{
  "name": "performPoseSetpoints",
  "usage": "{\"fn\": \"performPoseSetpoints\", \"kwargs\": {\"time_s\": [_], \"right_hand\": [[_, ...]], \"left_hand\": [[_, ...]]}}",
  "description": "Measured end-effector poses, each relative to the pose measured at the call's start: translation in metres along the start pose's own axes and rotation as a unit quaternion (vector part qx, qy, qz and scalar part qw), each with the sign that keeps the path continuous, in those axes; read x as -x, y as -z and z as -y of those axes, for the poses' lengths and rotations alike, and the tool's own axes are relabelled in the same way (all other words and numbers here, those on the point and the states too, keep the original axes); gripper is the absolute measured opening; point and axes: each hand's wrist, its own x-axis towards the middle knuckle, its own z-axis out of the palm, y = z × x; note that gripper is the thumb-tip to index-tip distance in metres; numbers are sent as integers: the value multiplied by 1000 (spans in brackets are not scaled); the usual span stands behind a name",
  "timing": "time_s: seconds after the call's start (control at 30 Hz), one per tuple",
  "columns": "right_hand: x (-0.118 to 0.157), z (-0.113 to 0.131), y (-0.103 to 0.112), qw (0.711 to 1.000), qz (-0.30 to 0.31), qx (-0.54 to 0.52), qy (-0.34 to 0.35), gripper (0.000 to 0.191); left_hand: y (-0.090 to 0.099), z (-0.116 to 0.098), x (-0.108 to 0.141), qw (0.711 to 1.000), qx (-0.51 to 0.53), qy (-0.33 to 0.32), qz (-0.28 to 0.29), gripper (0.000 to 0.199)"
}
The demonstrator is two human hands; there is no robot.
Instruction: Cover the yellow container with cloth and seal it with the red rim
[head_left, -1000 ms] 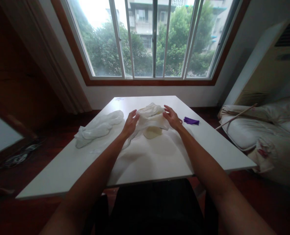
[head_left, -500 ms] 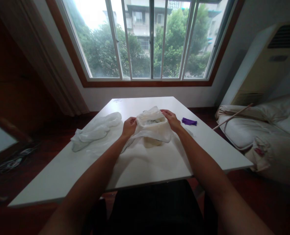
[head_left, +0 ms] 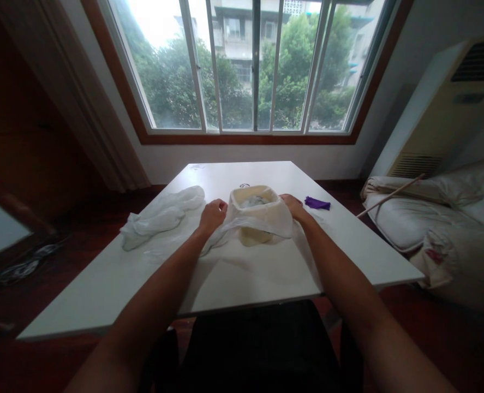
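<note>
A small cream bin [head_left: 255,237] stands upright on the white table, its rim and upper sides covered by a thin white plastic bag [head_left: 262,221]. The bag's edge hangs loosely around the outside, and part of it sags inside the opening. On the bin's left side, my left hand [head_left: 213,215] is closed with curled fingers at the bag's edge. Across from it, my right hand [head_left: 294,206] grips the bag at the right side of the rim; its fingertips are partly hidden behind the bag.
To the left lies a crumpled white plastic bag [head_left: 163,215] on the white table [head_left: 102,295]. A purple crumpled piece [head_left: 317,203] rests at the right edge. Behind the bin is a small dark loop [head_left: 244,185]. A covered couch [head_left: 393,210] with a stick stands right of the table.
The bag's far edge, raised over the opening before, is now down over the rim, so the opening shows more. My right hand has moved slightly lower and outward.
</note>
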Motion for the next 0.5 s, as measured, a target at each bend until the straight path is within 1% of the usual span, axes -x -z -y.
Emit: {"fn": "performPoseSetpoints", "kwargs": {"time_s": [0.07, 0.1, 0.13, 0.17, 0.23, 0.3, 0.33, 0.4, 0.5], "right_hand": [[-1, 3, 6, 999, -40, -28, -21, 34], [-1, 7, 9, 997, -47, -64, -24, 41], [1, 11, 13, 993, -38, -111, -17, 49], [3, 15, 17, 986, -7, -164, -2, 58], [10, 23, 24, 965, 92, -243, 36, 78], [17, 28, 27, 944, 167, -276, 66, 97], [20, 29, 26, 936, 193, -282, 78, 101], [21, 28, 20, 927, 230, -284, 89, 97], [18, 20, 1, 930, 264, -244, 81, 77]], "left_hand": [[12, -6, -1, 997, 60, -28, -49, 34], [17, -10, -1, 991, 111, -45, -54, 42], [22, -14, 0, 983, 168, -61, -40, 50], [26, -17, 2, 973, 221, -73, -6, 61], [27, -23, 8, 950, 294, -77, 73, 89], [21, -27, 15, 932, 332, -61, 129, 116], [17, -29, 18, 925, 346, -54, 146, 124], [6, -30, 24, 914, 366, -53, 167, 134], [-7, -30, 28, 911, 363, -67, 182, 139]]}}
